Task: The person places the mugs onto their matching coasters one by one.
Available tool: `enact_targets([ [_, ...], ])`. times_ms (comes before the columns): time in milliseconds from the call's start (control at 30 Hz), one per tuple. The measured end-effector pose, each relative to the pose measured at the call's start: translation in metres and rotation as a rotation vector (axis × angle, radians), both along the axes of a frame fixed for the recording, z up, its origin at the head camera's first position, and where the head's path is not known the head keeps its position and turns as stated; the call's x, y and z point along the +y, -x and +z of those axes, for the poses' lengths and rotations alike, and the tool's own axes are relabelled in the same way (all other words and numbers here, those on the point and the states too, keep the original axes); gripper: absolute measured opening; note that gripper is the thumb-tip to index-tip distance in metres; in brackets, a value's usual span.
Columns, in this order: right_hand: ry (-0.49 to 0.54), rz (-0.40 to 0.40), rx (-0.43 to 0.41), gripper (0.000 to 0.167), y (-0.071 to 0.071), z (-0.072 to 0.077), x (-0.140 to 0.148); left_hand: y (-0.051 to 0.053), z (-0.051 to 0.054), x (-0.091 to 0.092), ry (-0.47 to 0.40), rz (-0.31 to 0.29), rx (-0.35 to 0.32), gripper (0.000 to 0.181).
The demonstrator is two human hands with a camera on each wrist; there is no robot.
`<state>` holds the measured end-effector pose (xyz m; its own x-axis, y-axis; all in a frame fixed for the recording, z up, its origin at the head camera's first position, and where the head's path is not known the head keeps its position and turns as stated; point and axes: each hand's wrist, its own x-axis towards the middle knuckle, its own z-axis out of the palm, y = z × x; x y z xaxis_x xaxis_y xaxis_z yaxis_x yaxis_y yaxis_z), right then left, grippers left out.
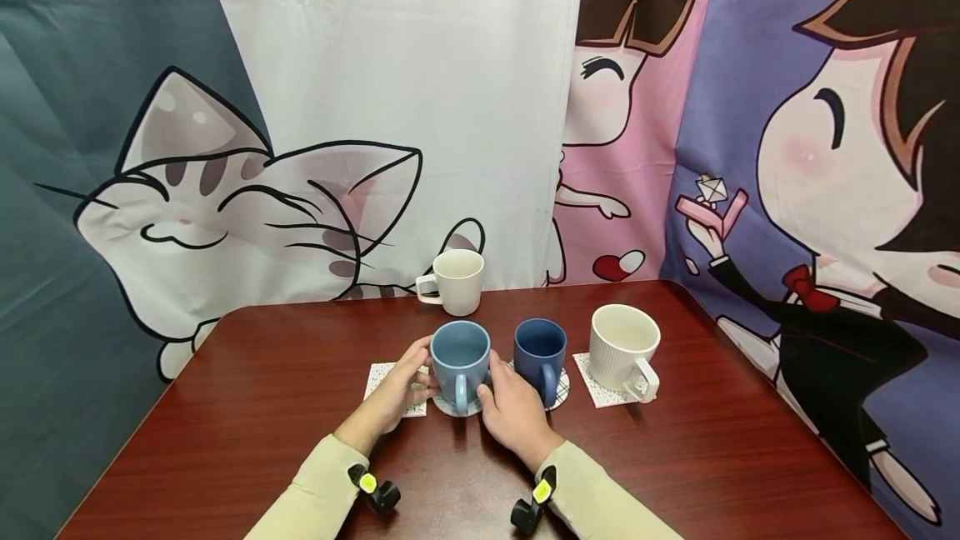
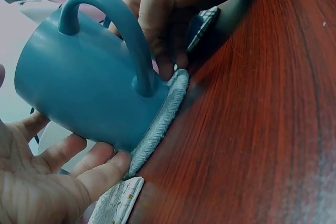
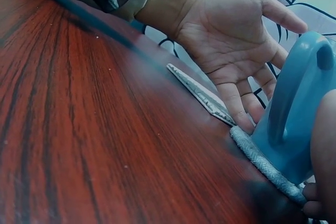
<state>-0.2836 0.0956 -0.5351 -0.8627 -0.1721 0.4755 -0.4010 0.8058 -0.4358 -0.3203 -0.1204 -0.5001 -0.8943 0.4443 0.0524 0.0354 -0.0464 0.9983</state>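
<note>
A light blue mug stands upright on a round grey woven coaster, its handle facing me. My left hand is at the mug's left side, fingers spread and fairly straight, with fingertips touching low near the coaster. On the opposite side, my right hand has its fingers pointing down, with fingertips at the coaster's rim beside the mug's base. Its thumb lies near the handle in the head view. Just right of that hand is a dark blue mug on a round checked coaster.
A ribbed cream mug sits on a square patterned coaster to the right. Another square coaster lies partly under my left hand. Near the table's back edge stands a white mug. Printed cloth hangs behind the red-brown table.
</note>
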Motion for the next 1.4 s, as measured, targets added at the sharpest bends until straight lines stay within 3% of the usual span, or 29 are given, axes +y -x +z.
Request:
enact_targets([
  [467, 0.068, 0.014, -0.022, 0.055, -0.002, 0.002, 0.0, 0.001, 0.002, -0.004, -0.024, 0.004, -0.067, 0.056],
  [733, 0.259, 0.024, -0.128, 0.048, -0.004, 0.011, -0.005, 0.0, 0.007, -0.002, -0.024, 0.049, -0.073, 0.054],
  [800, 0.304, 0.026, -0.142, 0.051, -0.004, 0.014, -0.006, -0.001, 0.009, 0.0, 0.003, 0.085, -0.062, 0.052],
  [900, 0.353, 0.028, -0.154, 0.053, -0.005, 0.021, -0.007, -0.003, 0.015, 0.003, 0.081, 0.136, -0.004, 0.048],
  [1133, 0.402, 0.085, -0.137, 0.058, -0.011, 0.051, -0.006, -0.004, 0.035, 0.001, 0.421, 0.275, 0.343, 0.05],
  [1267, 0.359, 0.111, -0.147, 0.058, -0.011, 0.068, -0.003, -0.003, 0.045, -0.003, 0.533, 0.31, 0.412, 0.052],
  [1400, 0.274, 0.125, -0.142, 0.059, -0.008, 0.086, 0.001, 0.002, 0.055, -0.006, 0.595, 0.306, 0.447, 0.054],
])
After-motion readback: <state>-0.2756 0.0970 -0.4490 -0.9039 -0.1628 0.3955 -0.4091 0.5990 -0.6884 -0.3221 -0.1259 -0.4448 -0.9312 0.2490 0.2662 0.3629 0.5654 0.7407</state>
